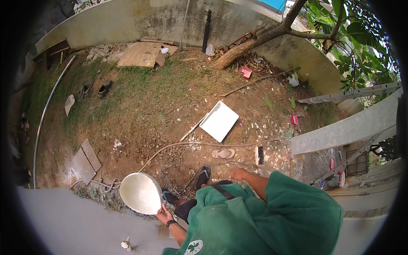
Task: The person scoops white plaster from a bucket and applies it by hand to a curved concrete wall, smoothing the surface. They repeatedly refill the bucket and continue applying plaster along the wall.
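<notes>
My left hand (162,215), with a dark watch on its wrist, is closed on the rim of a big round white basin (139,194). The basin is tilted, its opening toward me, and its inside looks pale and smeared. Out in front of my body, my right hand (238,173) hangs with its fingers curled together and nothing seen in them. It is nearest to a single beige flip-flop (224,153) and a brush-like block (259,155) on the ground.
A white tray (219,121) lies on the dirt ahead. A hose (170,145) crosses the ground by my feet. A tree trunk (250,43) leans at the back wall (161,23). A ladder (352,93) stands right; a low wall (63,216) runs at lower left.
</notes>
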Tool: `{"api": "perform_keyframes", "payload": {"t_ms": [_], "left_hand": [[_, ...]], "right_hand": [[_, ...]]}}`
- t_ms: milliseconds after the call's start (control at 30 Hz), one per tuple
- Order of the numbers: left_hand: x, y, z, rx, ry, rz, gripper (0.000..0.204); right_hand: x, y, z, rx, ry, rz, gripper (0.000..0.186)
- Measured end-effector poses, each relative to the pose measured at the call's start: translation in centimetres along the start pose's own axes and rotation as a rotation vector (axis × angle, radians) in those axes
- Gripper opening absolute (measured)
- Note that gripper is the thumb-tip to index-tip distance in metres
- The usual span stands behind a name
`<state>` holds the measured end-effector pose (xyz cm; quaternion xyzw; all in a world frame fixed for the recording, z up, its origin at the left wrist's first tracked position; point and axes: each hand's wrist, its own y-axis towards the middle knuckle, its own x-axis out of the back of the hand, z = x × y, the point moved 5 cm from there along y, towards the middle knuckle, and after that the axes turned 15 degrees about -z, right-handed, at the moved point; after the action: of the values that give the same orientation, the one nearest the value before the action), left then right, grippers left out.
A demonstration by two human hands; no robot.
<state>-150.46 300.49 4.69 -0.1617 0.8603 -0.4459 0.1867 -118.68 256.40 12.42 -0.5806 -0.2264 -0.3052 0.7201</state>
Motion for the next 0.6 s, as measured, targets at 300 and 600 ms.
{"api": "perform_keyframes", "payload": {"t_ms": [300, 600], "left_hand": [[-15.4, -9.7, 13.0, 0.225, 0.380, 0.324, 0.056], [-30.4, -26.1, 35.4, 0.301, 0.892, 0.764, 0.054]], "right_hand": [[6.5, 4.7, -5.2, 0.055, 0.602, -0.261, 0.029], [24.8, 7.5, -5.0, 0.088, 1.706, -0.193, 0.029]]}}
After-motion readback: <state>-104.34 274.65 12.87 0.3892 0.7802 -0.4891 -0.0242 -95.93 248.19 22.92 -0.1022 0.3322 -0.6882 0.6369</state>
